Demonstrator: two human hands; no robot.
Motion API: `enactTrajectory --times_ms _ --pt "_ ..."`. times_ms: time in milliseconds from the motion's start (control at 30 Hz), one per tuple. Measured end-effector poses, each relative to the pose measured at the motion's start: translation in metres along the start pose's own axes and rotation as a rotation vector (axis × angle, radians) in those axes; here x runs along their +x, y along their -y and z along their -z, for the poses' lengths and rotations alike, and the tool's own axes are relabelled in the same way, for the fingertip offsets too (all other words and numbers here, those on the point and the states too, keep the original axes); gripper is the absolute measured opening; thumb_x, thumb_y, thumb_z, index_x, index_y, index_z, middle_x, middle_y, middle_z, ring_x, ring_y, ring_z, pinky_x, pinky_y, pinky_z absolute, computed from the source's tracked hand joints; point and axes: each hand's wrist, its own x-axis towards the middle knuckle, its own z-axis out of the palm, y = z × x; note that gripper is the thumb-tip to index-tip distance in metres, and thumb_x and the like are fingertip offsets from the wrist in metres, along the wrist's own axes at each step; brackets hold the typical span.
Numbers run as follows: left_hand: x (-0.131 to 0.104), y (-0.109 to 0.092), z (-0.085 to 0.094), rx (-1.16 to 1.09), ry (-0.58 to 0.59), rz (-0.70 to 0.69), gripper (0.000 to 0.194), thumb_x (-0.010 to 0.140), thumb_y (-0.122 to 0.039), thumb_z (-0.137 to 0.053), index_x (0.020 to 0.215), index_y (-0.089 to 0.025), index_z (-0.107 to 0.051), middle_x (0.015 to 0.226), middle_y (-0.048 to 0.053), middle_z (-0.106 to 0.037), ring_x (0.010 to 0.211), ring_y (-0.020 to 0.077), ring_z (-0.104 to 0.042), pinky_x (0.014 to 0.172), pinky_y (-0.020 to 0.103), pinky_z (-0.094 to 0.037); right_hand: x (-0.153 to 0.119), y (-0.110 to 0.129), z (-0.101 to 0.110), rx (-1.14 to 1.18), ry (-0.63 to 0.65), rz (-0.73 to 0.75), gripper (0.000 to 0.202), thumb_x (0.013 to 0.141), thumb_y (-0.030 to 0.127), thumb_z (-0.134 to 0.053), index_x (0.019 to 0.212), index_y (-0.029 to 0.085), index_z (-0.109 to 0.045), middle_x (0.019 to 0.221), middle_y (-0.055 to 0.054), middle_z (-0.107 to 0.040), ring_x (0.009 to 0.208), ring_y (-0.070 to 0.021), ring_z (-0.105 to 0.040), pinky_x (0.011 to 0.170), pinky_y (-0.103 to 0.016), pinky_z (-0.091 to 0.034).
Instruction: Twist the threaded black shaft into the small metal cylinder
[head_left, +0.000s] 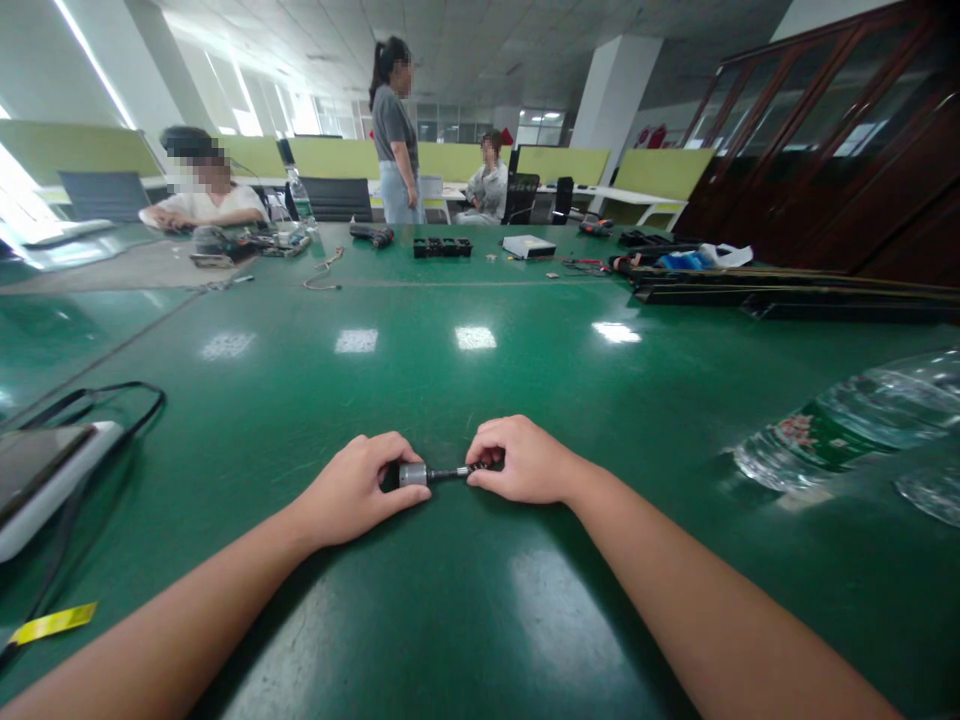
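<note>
Grey round metal cylinder [413, 475], prob. stiff & slick, best gripped side-on, pinched in L hand [364, 490], w/ slim dark shaft [445, 474] end-pinched in R hand [531, 460].

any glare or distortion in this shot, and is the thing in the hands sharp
Head view: bright glare patches dot the green table, and the upper left edge is washed out; also in the head view, the cabinet leans, probably from the wide lens; the metal part in the left hand and right hand shows small, fine detail unclear.
</note>
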Motion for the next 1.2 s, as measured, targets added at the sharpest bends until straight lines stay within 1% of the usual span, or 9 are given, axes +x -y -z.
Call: enactTrajectory --times_ms 133,367,500,567,700,800,900,1067,1200 --pt "0.0 0.0 0.001 0.005 -0.002 0.01 0.031 0.084 -0.05 -0.064 0.093 -0.021 -0.067 0.084 0.001 -0.066 0.072 0.0173 -0.057 0.066 0.027 -0.04 -0.002 -0.009 0.008 0.01 -0.041 -0.085 0.004 0.071 0.018 -0.075 0.074 0.017 -0.073 0.066 0.001 -0.063 0.058 -0.0098 -0.054 0.056 -0.021 -0.039" --pt "0.0 0.001 0.0 0.002 0.003 0.006 0.028 0.084 -0.048 -0.066 0.092 -0.021 -0.066 0.084 0.0 -0.066 0.072 0.0169 -0.057 0.066 0.027 -0.039 0.0 0.001 0.003 0.012 0.004 -0.018 0.006 0.071 0.019 -0.075 0.077 0.018 -0.074 0.067 0.001 -0.064 0.06 -0.0101 -0.056 0.059 -0.022 -0.04" --pt "0.0 0.001 0.001 0.002 0.004 0.011 0.028 0.084 -0.048 -0.066 0.093 -0.021 -0.066 0.084 0.0 -0.066 0.072 0.0168 -0.056 0.065 0.027 -0.039 0.001 0.005 -0.002 0.015 -0.002 0.002 0.007 0.073 0.021 -0.075 0.079 0.018 -0.075 0.069 0.0 -0.065 0.062 -0.011 -0.057 0.061 -0.023 -0.042" --pt "-0.001 0.001 0.001 0.005 0.003 0.014 0.028 0.083 -0.047 -0.067 0.093 -0.021 -0.066 0.084 0.0 -0.066 0.072 0.017 -0.056 0.066 0.027 -0.039 0.002 0.007 -0.005 0.058 -0.022 0.014 0.012 0.073 0.019 -0.074 0.085 0.017 -0.075 0.073 0.0 -0.066 0.066 -0.0119 -0.059 0.064 -0.024 -0.044" --pt "-0.001 0.001 0.0 0.005 -0.007 0.007 0.026 0.081 -0.044 -0.07 0.093 -0.02 -0.067 0.084 0.001 -0.066 0.073 0.0173 -0.057 0.067 0.027 -0.039 0.003 0.012 -0.013 0.203 -0.047 0.027 0.033 0.071 0.008 -0.07 0.103 0.016 -0.071 0.085 -0.002 -0.07 0.073 -0.0128 -0.062 0.073 -0.025 -0.05" --pt "-0.001 0.001 -0.001 -0.007 -0.012 -0.006 0.028 0.08 -0.043 -0.071 0.095 -0.021 -0.067 0.086 0.001 -0.066 0.073 0.017 -0.057 0.067 0.027 -0.039 0.004 0.015 -0.017 0.218 -0.04 0.036 0.038 0.071 0.006 -0.069 0.108 0.016 -0.069 0.087 -0.003 -0.071 0.075 -0.013 -0.063 0.076 -0.026 -0.05" --pt "-0.001 0.001 0.0 -0.023 -0.002 -0.009 0.031 0.08 -0.046 -0.071 0.098 -0.021 -0.067 0.085 0.0 -0.065 0.072 0.0165 -0.056 0.066 0.027 -0.038 0.004 0.015 -0.018 0.208 -0.038 0.038 0.036 0.073 0.007 -0.068 0.108 0.016 -0.069 0.086 -0.003 -0.072 0.074 -0.013 -0.064 0.076 -0.026 -0.05" --pt "-0.002 0.001 0.0 -0.035 0.018 0.005 0.028 0.09 -0.046 -0.059 0.1 -0.021 -0.068 0.08 0.0 -0.063 0.067 0.0151 -0.053 0.063 0.027 -0.036 0.004 0.014 -0.018 0.201 -0.045 0.042 0.035 0.074 0.007 -0.068 0.107 0.017 -0.07 0.089 -0.003 -0.072 0.074 -0.0129 -0.064 0.076 -0.026 -0.051" --pt "-0.001 0.002 0.0 -0.035 0.015 -0.007 0.027 0.088 -0.045 -0.062 0.099 -0.021 -0.068 0.083 0.0 -0.065 0.069 0.015 -0.055 0.065 0.027 -0.037 0.004 0.014 -0.018 0.192 -0.046 0.047 0.034 0.073 0.009 -0.069 0.106 0.017 -0.07 0.09 -0.004 -0.072 0.074 -0.0131 -0.064 0.075 -0.026 -0.051"
